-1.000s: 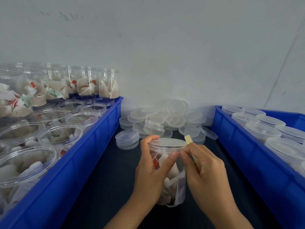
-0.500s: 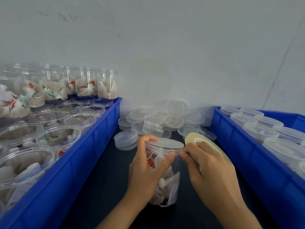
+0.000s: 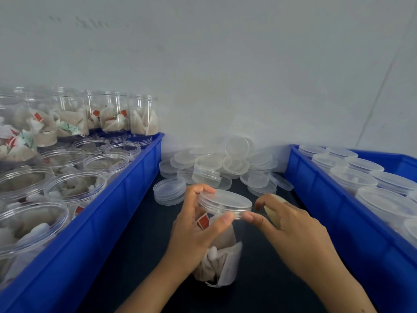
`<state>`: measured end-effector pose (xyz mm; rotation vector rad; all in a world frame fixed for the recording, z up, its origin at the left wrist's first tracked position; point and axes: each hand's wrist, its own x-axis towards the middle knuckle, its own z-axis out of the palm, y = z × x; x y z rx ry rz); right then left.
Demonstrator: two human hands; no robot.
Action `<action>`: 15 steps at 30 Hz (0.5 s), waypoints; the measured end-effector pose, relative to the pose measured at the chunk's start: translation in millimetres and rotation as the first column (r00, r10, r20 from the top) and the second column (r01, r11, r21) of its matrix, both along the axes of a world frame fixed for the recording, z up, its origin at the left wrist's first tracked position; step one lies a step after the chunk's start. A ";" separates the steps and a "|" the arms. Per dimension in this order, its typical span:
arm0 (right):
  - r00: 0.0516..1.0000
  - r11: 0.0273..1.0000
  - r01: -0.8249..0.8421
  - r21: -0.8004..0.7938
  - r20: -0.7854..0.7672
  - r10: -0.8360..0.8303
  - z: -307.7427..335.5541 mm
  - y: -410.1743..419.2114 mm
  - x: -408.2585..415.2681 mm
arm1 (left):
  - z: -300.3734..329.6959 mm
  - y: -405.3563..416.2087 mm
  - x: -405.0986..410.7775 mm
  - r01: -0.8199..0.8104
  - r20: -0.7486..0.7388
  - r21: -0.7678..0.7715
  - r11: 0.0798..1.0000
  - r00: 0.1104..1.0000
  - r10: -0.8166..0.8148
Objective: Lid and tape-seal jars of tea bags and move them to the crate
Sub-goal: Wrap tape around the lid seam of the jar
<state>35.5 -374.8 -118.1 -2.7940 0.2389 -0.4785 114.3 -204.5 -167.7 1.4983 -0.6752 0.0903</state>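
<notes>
A clear jar of tea bags (image 3: 222, 251) stands on the dark table between two blue crates, with a clear lid (image 3: 225, 201) on it. My left hand (image 3: 194, 231) grips the jar just under the lid, thumb at the front and fingers round the back rim. My right hand (image 3: 291, 229) holds a pale yellow roll of tape (image 3: 274, 211), mostly hidden behind its fingers, and its thumb touches the lid's right rim. The tape strip itself is too clear to make out.
The left blue crate (image 3: 126, 199) holds several open jars of tea bags. The right blue crate (image 3: 334, 199) holds several lidded jars. A pile of loose clear lids (image 3: 216, 166) lies at the back against the white wall.
The jar has tilted and turned in my left hand. My right hand has swung the tape roll round the right side of the lid, so the roll is now largely hidden.
</notes>
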 end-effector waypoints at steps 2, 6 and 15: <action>0.998 0.991 -0.057 0.119 -0.033 0.061 -0.2 -0.3 0.0 | 0.1 1.8 2.0 0.043 -0.014 -0.010 0.999 0.999 -0.043; 0.987 0.947 -0.137 0.292 -0.044 0.156 0.7 0.7 -1.7 | 0.4 4.7 5.8 0.124 -0.038 -0.006 0.992 0.992 -0.124; 0.978 0.890 -0.185 0.417 -0.007 0.207 -3.5 3.9 0.4 | 0.2 4.8 7.8 0.196 -0.163 -0.068 0.978 0.965 -0.205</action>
